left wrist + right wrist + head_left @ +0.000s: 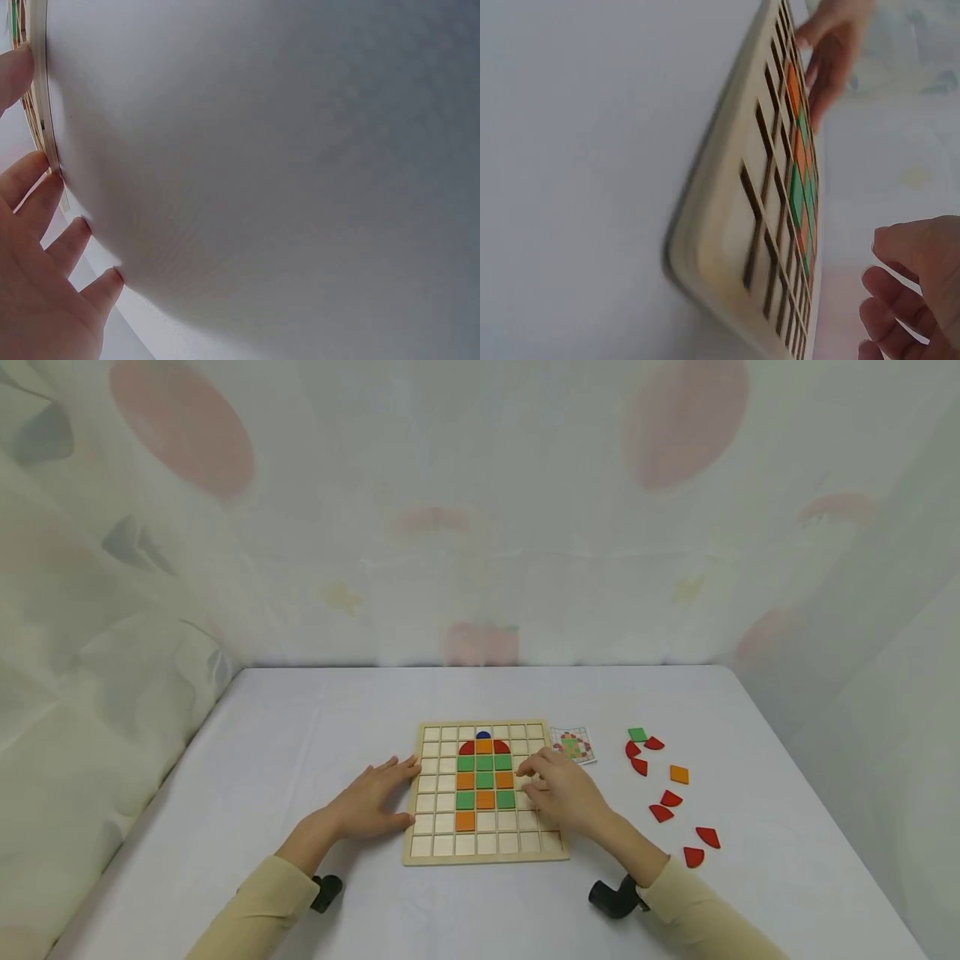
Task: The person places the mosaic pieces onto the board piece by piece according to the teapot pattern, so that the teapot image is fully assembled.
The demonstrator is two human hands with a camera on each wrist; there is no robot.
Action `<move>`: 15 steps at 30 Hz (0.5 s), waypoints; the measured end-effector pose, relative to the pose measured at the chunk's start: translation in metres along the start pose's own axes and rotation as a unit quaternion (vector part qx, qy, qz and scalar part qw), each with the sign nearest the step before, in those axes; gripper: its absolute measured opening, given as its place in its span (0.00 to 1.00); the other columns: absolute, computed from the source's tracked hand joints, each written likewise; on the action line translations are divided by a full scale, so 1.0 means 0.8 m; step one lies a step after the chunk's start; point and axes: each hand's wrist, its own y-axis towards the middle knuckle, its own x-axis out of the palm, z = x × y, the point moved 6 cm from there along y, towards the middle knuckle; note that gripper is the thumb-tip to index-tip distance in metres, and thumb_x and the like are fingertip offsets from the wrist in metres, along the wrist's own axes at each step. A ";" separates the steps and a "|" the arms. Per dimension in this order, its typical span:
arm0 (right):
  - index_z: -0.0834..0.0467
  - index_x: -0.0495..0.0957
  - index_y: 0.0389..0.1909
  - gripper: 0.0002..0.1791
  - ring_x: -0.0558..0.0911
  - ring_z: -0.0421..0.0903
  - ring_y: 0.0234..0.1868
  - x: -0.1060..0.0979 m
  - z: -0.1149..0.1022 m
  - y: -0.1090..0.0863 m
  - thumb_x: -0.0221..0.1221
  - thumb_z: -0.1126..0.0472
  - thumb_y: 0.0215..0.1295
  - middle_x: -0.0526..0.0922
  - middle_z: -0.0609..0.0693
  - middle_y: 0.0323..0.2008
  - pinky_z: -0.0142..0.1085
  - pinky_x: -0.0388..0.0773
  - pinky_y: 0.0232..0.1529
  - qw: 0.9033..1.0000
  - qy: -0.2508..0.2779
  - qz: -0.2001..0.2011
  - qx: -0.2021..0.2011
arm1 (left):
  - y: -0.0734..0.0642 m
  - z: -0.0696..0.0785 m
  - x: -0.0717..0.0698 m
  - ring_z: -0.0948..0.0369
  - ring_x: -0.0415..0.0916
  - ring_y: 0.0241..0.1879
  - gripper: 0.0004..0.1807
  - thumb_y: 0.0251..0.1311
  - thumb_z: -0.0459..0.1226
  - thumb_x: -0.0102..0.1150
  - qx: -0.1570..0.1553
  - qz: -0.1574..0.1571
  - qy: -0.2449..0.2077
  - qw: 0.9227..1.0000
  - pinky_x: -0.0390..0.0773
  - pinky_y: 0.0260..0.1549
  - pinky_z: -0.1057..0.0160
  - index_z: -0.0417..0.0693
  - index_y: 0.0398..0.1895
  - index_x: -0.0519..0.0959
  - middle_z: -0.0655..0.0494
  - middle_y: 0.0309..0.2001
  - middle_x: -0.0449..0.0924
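Observation:
A wooden grid board (527, 842) lies on the white table, partly filled with flat colored tiles. Green squares (484, 781) and orange squares (465, 822) fill its middle columns, with rounded red pieces (502, 747) and a blue rounded piece (483, 735) at the top. My left hand (367, 805) spreads its fingers along the board's left edge; in the left wrist view the fingertips (34, 161) touch that edge. Over the board's right side hovers my right hand (566, 789), its fingers loosely bent. The right wrist view shows nothing between the right hand's visible fingers (889, 289).
A small printed pattern card (572, 745) lies by the board's upper right corner. Farther right are scattered a green square (637, 735), an orange square (678, 774) and several red curved-edge pieces (693, 857). Patterned cloth (480, 527) hangs behind the table.

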 end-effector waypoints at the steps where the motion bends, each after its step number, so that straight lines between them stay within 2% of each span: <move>1: 0.51 0.78 0.37 0.09 0.73 0.38 0.35 -0.004 0.007 0.000 0.64 0.61 0.53 0.77 0.41 0.35 0.30 0.75 0.35 1.000 -0.002 0.007 0.004 | 0.000 0.000 0.000 0.43 0.51 0.68 0.39 0.50 0.46 0.64 0.001 0.000 0.000 1.000 0.50 0.60 0.34 0.45 0.66 0.63 0.49 0.69 0.56; 6: 0.53 0.79 0.38 0.10 0.76 0.42 0.36 -0.029 0.043 0.001 0.64 0.63 0.53 0.78 0.44 0.35 0.32 0.77 0.35 0.999 -0.007 0.032 0.023 | 0.000 -0.001 0.001 0.43 0.51 0.68 0.39 0.50 0.46 0.65 0.001 -0.001 -0.002 1.000 0.50 0.60 0.34 0.45 0.66 0.63 0.49 0.69 0.56; 15: 0.58 0.78 0.39 0.11 0.77 0.49 0.35 -0.062 0.119 0.003 0.63 0.64 0.54 0.79 0.51 0.35 0.39 0.76 0.34 0.996 -0.017 0.050 0.073 | 0.000 -0.001 0.000 0.44 0.50 0.68 0.40 0.50 0.46 0.65 -0.004 -0.003 0.000 1.000 0.50 0.61 0.34 0.46 0.67 0.62 0.50 0.70 0.55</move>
